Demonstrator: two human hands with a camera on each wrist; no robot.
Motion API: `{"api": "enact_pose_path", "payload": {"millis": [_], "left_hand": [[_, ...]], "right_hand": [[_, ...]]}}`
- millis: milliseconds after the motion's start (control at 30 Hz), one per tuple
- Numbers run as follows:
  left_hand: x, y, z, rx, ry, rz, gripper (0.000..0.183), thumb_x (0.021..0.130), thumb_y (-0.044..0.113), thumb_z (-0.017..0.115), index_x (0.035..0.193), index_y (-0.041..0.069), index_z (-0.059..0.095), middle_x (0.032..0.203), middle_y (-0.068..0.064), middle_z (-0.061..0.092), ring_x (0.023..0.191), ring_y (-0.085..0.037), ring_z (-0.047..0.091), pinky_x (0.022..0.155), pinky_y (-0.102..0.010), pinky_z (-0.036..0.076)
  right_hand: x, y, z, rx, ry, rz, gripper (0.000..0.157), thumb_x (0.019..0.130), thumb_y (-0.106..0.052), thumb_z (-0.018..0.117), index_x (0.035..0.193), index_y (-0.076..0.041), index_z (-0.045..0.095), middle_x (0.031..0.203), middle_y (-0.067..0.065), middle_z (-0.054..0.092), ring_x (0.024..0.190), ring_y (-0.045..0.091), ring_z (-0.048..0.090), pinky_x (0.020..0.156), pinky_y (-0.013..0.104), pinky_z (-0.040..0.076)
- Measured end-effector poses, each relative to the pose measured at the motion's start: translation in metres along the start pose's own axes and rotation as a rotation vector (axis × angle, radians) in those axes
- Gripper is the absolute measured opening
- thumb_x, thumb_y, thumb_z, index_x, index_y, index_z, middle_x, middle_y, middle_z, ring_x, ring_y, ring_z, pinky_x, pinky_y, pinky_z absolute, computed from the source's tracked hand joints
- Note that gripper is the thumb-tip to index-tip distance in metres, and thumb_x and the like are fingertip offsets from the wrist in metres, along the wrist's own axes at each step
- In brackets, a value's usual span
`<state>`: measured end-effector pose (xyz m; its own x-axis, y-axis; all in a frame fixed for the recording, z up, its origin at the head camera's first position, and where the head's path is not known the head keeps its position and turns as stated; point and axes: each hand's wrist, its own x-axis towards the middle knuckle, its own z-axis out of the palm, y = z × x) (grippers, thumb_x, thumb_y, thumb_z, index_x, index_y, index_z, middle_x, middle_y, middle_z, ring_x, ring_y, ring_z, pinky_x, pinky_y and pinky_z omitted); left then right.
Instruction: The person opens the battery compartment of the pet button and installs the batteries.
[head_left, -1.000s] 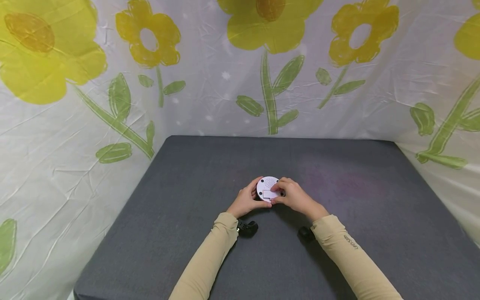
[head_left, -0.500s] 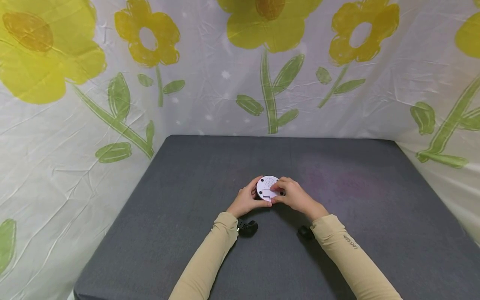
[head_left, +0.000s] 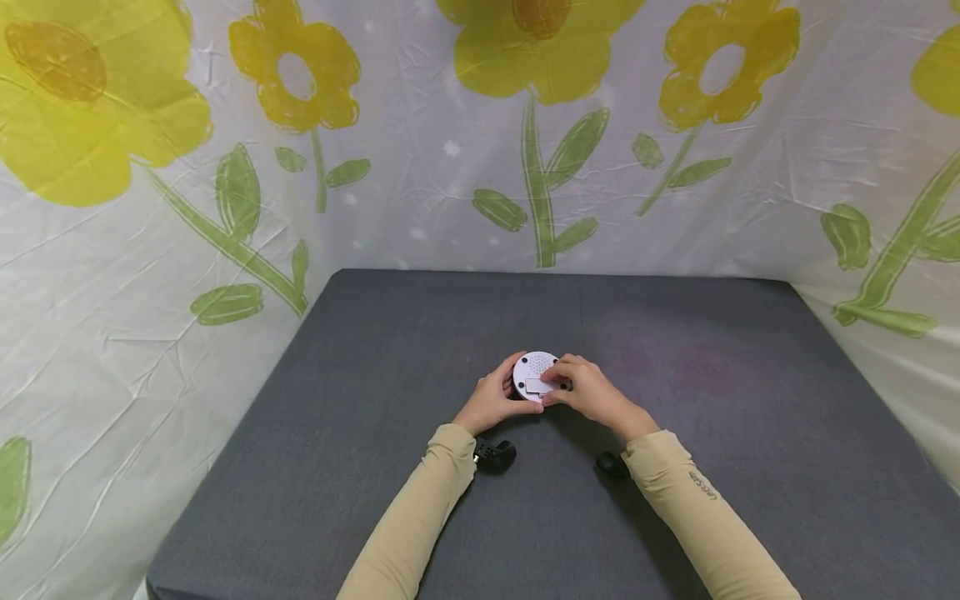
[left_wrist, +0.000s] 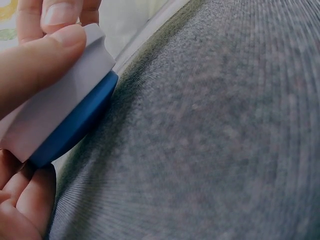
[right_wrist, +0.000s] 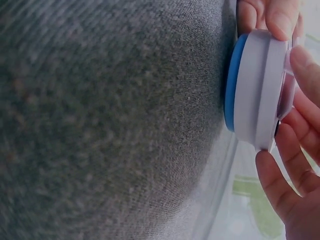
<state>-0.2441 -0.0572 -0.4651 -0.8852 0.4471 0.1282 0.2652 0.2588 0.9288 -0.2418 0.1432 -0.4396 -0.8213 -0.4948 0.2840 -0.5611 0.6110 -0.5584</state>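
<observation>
A round white device [head_left: 533,364] with a blue face lies back side up in the head view, its back showing small holes, dark feet and a rectangular cover [head_left: 533,387]. My left hand [head_left: 489,404] grips its rim, thumb along the near side and fingers round the far left. From the right, my right hand [head_left: 591,393] pinches at the cover with thumb and fingers. In the right wrist view the cover [right_wrist: 287,95] stands out from the white back. The blue face [left_wrist: 75,125] points down toward the cloth in the left wrist view.
A dark grey cloth covers the table [head_left: 375,333]. Behind and beside it hangs a white curtain [head_left: 420,167] printed with yellow flowers. Black wrist cameras, one at the left wrist [head_left: 497,457] and one at the right [head_left: 611,467], sit below the sleeves.
</observation>
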Motion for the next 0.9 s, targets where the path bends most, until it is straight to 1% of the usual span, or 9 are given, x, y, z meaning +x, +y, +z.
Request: {"api": "enact_pose_path", "payload": {"millis": [133, 233, 300, 467, 600, 733, 900], "left_hand": [[0.007, -0.019, 0.002, 0.001, 0.018, 0.025, 0.091, 0.072, 0.017, 0.082, 0.144, 0.003, 0.028, 0.142, -0.012, 0.036, 0.125, -0.02, 0.041, 0.096, -0.033, 0.04], [0.011, -0.031, 0.004, 0.013, 0.026, 0.018, 0.093, 0.071, 0.021, 0.082, 0.145, 0.006, 0.028, 0.142, -0.008, 0.037, 0.125, -0.015, 0.041, 0.096, -0.03, 0.04], [0.012, -0.032, 0.004, 0.008, 0.026, 0.001, 0.094, 0.071, 0.022, 0.083, 0.145, 0.008, 0.028, 0.142, -0.006, 0.037, 0.124, -0.013, 0.041, 0.096, -0.029, 0.039], [0.012, -0.032, 0.005, 0.01, 0.024, -0.013, 0.094, 0.07, 0.024, 0.083, 0.145, 0.009, 0.028, 0.143, -0.005, 0.036, 0.124, -0.011, 0.041, 0.096, -0.027, 0.039], [0.012, -0.032, 0.005, 0.012, 0.024, -0.009, 0.094, 0.07, 0.024, 0.083, 0.145, 0.008, 0.028, 0.143, -0.005, 0.036, 0.124, -0.013, 0.041, 0.095, -0.028, 0.039], [0.012, -0.032, 0.005, -0.008, 0.028, 0.003, 0.095, 0.069, 0.022, 0.083, 0.145, 0.006, 0.028, 0.143, -0.007, 0.036, 0.125, -0.014, 0.041, 0.096, -0.028, 0.039], [0.012, -0.031, 0.005, -0.024, 0.024, 0.01, 0.095, 0.069, 0.019, 0.084, 0.145, 0.004, 0.028, 0.143, -0.007, 0.036, 0.125, -0.013, 0.04, 0.096, -0.027, 0.038]], "right_hand": [[0.001, 0.002, 0.002, -0.014, 0.026, -0.017, 0.023, 0.074, -0.014, 0.078, 0.093, -0.004, 0.07, 0.089, 0.004, 0.058, 0.082, 0.017, 0.052, 0.072, 0.034, 0.047], [0.002, 0.001, 0.003, -0.013, 0.034, -0.007, 0.024, 0.073, -0.013, 0.079, 0.093, -0.004, 0.069, 0.088, 0.004, 0.057, 0.081, 0.017, 0.051, 0.071, 0.034, 0.046], [0.002, 0.001, 0.004, -0.001, 0.037, 0.011, 0.026, 0.072, -0.012, 0.08, 0.094, -0.003, 0.068, 0.088, 0.004, 0.056, 0.081, 0.018, 0.051, 0.07, 0.034, 0.045], [0.001, 0.004, 0.004, 0.029, 0.063, 0.076, 0.037, 0.068, -0.012, 0.083, 0.1, -0.001, 0.066, 0.086, 0.006, 0.055, 0.08, 0.022, 0.052, 0.07, 0.034, 0.045], [-0.001, 0.008, 0.004, 0.057, 0.097, 0.127, 0.042, 0.068, -0.012, 0.083, 0.104, 0.001, 0.065, 0.088, 0.009, 0.053, 0.079, 0.022, 0.053, 0.071, 0.035, 0.046], [-0.002, 0.009, 0.004, 0.061, 0.128, 0.177, 0.046, 0.07, -0.011, 0.082, 0.108, 0.005, 0.062, 0.09, 0.012, 0.051, 0.079, 0.023, 0.053, 0.071, 0.036, 0.047], [0.0, 0.008, 0.002, 0.046, 0.107, 0.259, 0.054, 0.07, -0.014, 0.082, 0.113, 0.009, 0.058, 0.092, 0.014, 0.053, 0.083, 0.026, 0.054, 0.073, 0.037, 0.047]]}}
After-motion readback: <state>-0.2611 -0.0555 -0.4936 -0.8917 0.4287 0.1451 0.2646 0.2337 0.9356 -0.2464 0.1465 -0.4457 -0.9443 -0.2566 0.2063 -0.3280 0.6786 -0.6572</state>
